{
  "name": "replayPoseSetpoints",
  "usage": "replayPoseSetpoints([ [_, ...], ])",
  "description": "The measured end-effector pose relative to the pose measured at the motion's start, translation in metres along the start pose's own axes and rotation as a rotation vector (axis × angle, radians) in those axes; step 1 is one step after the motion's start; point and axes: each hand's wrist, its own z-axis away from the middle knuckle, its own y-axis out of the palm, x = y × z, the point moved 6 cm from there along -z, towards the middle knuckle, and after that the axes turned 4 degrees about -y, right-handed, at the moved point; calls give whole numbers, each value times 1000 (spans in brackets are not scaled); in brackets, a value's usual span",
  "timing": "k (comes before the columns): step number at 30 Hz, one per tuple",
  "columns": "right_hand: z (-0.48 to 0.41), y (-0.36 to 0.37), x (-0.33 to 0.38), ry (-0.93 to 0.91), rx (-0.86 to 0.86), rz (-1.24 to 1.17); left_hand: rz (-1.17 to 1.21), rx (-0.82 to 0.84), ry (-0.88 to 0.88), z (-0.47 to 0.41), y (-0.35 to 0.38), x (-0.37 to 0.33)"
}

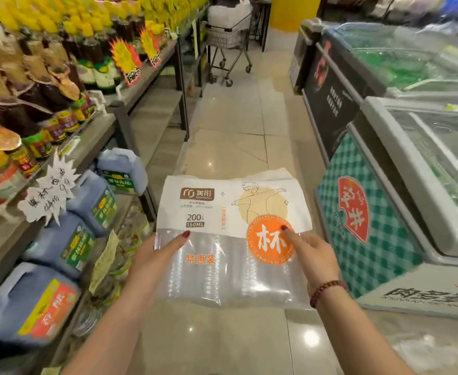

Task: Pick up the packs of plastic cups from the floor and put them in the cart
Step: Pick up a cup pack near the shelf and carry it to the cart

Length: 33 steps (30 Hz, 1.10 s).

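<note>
A pack of plastic cups (222, 239) is held flat in front of me above the aisle floor. It is a clear bag with a white printed top and an orange round label. My left hand (157, 255) grips its left edge, thumb on top. My right hand (314, 255) grips its right edge, thumb on the orange label. A wire shopping cart (229, 36) stands far down the aisle, with a white bag in its basket.
Shelves (130, 85) with sauce bottles and blue jugs (60, 239) line the left side. Chest freezers (401, 136) with glass lids run along the right. The tiled floor (238, 125) stretches between them to the cart. A yellow pillar (290, 12) stands behind the cart.
</note>
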Motion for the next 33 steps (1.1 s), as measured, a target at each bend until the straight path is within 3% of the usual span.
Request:
replayPoseSetpoints([
  [8,-132,55,48,-15,12,-30,53,62,11,-124,41,-63],
  [24,-484,166,185,-38,128,-50,26,-109,-25,-442,145,-221],
  [33,-655,262,249,-74,75,-60,38,-32,36,-634,178,-311],
])
